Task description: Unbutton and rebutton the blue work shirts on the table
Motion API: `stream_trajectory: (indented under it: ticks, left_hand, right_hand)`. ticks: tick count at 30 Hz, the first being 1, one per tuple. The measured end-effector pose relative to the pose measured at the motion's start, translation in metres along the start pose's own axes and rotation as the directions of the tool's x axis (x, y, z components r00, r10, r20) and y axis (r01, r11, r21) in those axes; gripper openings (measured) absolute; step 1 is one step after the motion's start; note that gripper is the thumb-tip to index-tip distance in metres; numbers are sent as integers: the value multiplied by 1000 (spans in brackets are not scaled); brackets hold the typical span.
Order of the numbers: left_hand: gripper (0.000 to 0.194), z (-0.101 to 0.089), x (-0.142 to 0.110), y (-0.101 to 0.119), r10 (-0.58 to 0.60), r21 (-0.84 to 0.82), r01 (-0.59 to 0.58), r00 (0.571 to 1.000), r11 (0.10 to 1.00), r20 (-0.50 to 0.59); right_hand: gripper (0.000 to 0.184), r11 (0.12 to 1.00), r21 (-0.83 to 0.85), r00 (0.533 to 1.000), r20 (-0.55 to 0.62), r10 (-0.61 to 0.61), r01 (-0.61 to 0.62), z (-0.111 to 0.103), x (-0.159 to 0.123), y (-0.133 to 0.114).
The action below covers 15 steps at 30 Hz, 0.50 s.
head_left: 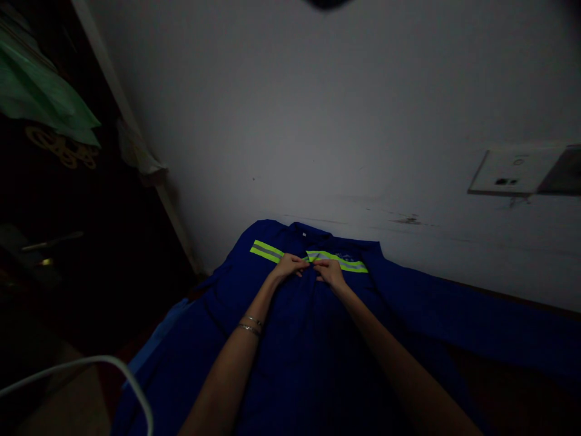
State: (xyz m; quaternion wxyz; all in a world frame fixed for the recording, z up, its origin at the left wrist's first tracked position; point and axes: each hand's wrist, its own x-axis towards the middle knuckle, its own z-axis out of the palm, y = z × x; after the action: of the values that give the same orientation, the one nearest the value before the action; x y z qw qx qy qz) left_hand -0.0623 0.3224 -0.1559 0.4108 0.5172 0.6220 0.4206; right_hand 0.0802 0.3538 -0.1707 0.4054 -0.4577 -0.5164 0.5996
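Note:
A blue work jacket [290,339] lies spread out, its collar toward the wall and its sleeves stretched to both sides. Yellow-green reflective strips [345,262] with a grey middle band cross its chest. My left hand [289,266] pinches the front edge of the jacket beside the left strip. Close against it, my right hand [330,272] pinches the other front edge below the right strip. The fingertips of both hands nearly meet at the front opening. Any button or fastener between them is too small and dark to make out.
A pale wall [318,121] rises right behind the collar. At the right it carries a socket plate [512,172]. A dark door [91,242] with a handle [52,241] stands at the left, green cloth [40,91] hanging on it. A white cable [104,360] curves at the lower left.

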Motion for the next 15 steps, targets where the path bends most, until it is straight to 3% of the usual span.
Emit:
stream_trajectory:
  ticks: [8,15]
  left_hand:
    - [22,1,-4,0,-215,-165,220,975,961,45]
    - [19,-1,-3,-7,-200,-217,207,978,954,53]
  right_hand:
    - [16,997,-50,999,-8,-54,53,1,8,9]
    - [21,993,-67,995,9,-100,101,3,10,10]
